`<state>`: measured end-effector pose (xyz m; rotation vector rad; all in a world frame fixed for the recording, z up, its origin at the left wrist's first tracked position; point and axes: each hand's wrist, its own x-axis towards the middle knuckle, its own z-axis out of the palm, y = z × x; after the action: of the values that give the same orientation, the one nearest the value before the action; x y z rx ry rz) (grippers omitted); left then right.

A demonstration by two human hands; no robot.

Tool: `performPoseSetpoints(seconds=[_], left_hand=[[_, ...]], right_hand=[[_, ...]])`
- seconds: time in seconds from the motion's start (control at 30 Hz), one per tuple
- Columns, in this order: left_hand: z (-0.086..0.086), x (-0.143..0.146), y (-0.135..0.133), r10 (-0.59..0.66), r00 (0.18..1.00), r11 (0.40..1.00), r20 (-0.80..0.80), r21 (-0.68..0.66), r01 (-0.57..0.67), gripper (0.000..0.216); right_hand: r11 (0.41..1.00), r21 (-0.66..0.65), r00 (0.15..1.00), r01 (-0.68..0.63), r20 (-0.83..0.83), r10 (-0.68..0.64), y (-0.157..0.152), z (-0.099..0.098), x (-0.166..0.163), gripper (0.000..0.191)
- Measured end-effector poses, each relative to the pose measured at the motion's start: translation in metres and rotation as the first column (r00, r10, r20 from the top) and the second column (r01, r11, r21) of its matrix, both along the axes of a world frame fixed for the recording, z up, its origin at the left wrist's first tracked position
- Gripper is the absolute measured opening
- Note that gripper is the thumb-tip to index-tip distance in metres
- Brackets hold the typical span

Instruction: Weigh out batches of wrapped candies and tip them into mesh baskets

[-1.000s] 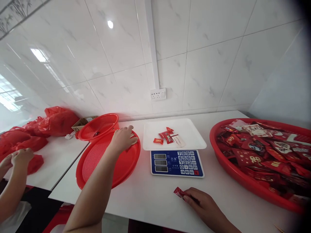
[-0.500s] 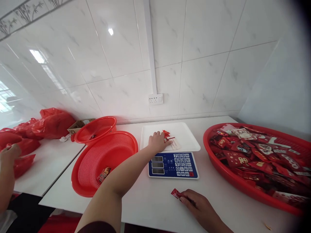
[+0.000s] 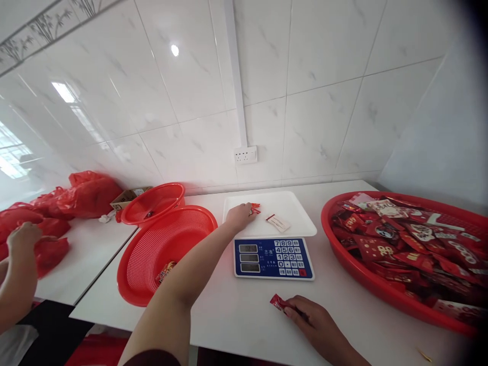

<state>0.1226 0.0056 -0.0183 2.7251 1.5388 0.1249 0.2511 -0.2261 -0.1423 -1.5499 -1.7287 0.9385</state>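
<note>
My left hand point(image 3: 239, 216) reaches over the white weighing tray point(image 3: 293, 208) of a blue-faced scale point(image 3: 273, 257) and is closed around several small red candy packets point(image 3: 254, 208). A white sachet point(image 3: 277, 222) lies loose on the tray to the right of that hand. My right hand point(image 3: 316, 321) rests on the white table point(image 3: 236, 310) near its front edge, its fingers pinching a single red packet point(image 3: 278, 302). A snack packet point(image 3: 164, 271) lies inside the nearer red mesh basket point(image 3: 145, 254).
A second red basket point(image 3: 151, 203) stands behind the first. A big red basin point(image 3: 343, 254) full of red packets fills the right. Another person's hand point(image 3: 23, 239) works among red plastic bags point(image 3: 87, 190) on the left table. A cardboard box point(image 3: 127, 195) sits by the wall.
My left hand went from the red basket to the scale tray and gathered the red packets, drawing them left; the white sachet stays behind. A snack packet now lies in the basket. My right hand stayed put.
</note>
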Motion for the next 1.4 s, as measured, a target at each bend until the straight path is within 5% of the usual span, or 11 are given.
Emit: performPoseSetpoints(seconds=[0.27,0.47,0.57,0.77,0.93,1.4], left_hand=[[0.045,-0.099,0.0,0.258,0.966,0.964,-0.03,0.075,-0.256,0.033],[0.044,-0.14,-0.006,0.345,0.93,0.938,-0.128,0.004,-0.347,0.044],[0.04,-0.115,-0.007,0.257,0.961,0.966,-0.099,0.022,-0.256,0.047],[0.015,-0.011,-0.002,-0.055,0.998,0.998,0.002,-0.019,0.055,0.062],[-0.012,0.05,0.002,-0.011,0.999,0.992,0.039,-0.124,0.015,0.086],[-0.008,0.063,-0.033,-0.117,0.986,0.99,0.122,-0.058,0.125,0.04]], right_hand=[[0.999,-0.005,0.998,-0.036,-0.043,0.036,0.002,-0.002,0.001,0.038],[0.998,-0.025,0.998,-0.056,-0.04,0.055,0.004,-0.005,0.002,0.039],[0.998,-0.023,0.998,-0.054,-0.038,0.053,0.004,-0.005,0.002,0.039],[1.0,-0.014,0.999,-0.02,-0.035,0.019,0.002,-0.003,0.001,0.037],[1.0,-0.003,0.999,0.001,-0.05,-0.001,0.0,0.0,0.001,0.036],[1.0,-0.011,0.999,-0.015,-0.045,0.015,0.001,-0.001,0.002,0.034]])
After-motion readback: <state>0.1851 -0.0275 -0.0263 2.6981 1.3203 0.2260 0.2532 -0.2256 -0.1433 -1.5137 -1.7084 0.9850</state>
